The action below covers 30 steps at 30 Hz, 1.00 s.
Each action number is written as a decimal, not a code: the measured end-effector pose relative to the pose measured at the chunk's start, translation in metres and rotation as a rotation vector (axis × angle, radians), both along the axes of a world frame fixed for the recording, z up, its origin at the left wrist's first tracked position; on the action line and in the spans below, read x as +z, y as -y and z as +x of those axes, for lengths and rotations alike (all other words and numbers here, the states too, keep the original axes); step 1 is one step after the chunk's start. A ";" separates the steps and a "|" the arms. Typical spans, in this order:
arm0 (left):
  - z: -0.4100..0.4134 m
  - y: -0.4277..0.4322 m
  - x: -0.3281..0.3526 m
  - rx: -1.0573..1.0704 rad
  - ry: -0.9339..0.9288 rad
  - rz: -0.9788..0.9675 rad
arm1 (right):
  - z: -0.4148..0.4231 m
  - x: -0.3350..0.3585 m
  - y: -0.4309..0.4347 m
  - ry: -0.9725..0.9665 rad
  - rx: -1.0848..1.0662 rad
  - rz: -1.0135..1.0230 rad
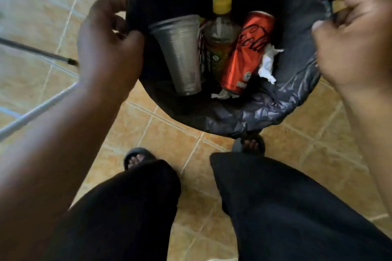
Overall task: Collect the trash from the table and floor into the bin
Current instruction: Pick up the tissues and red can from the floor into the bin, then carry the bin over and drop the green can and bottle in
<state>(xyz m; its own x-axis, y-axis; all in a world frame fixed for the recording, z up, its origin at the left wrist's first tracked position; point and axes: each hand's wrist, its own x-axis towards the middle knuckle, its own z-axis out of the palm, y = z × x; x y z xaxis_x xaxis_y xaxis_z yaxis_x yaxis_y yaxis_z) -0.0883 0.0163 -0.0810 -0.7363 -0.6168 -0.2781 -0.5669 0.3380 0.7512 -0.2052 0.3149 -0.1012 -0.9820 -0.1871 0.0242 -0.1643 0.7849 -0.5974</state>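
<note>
I look straight down into a bin lined with a black plastic bag (265, 112). Inside lie a clear plastic cup (180, 53), a bottle with a yellow cap (219, 34), a red cola can (246, 53) and crumpled white tissue (268, 63). My left hand (108, 42) pinches the bag's edge on the left side. My right hand (350, 34) grips the bag's edge on the right side. Both hands hold the bag's mouth spread wide.
The floor is tan tile (169, 137). My two feet in dark sandals (137, 157) stand just in front of the bin, legs in black trousers. A thin dark rod (38, 51) and a white bar (36, 110) cross the floor at left.
</note>
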 end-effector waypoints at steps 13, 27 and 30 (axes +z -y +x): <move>0.042 -0.092 0.387 0.095 0.091 0.143 | 0.062 0.391 -0.062 0.127 -0.099 -0.049; -0.048 -0.133 0.614 0.046 -0.151 0.099 | -0.040 0.624 -0.118 -0.130 -0.049 -0.156; -0.088 -0.127 0.623 0.033 -0.185 0.142 | -0.079 0.636 -0.109 -0.136 -0.056 -0.146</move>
